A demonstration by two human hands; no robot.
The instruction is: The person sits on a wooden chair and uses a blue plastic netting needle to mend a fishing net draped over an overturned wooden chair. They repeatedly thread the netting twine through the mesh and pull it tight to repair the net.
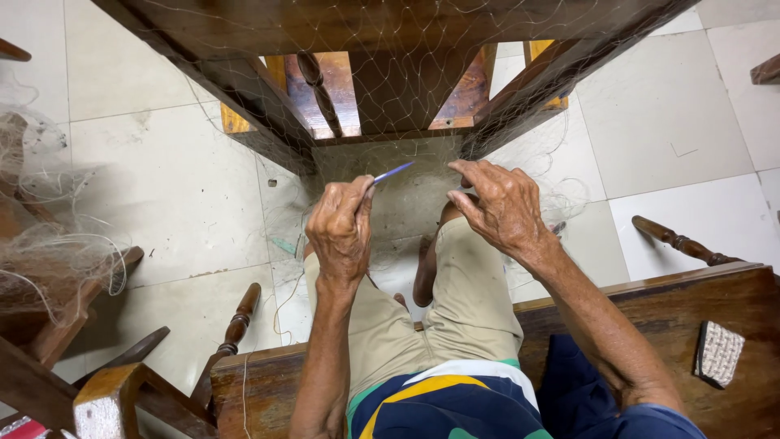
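My left hand is closed around a thin blue netting needle whose tip points up and to the right. My right hand pinches the fine, pale fishing net with fingers and thumb, just right of the needle tip. The net is draped over a dark wooden chair in front of me and hangs down across my knees in beige shorts. Both hands work close together at the net's lower edge.
I sit on a wooden bench with a small woven block on its right part. A heap of bundled net lies on wooden furniture at the left. Turned wooden legs stick out over the white tiled floor.
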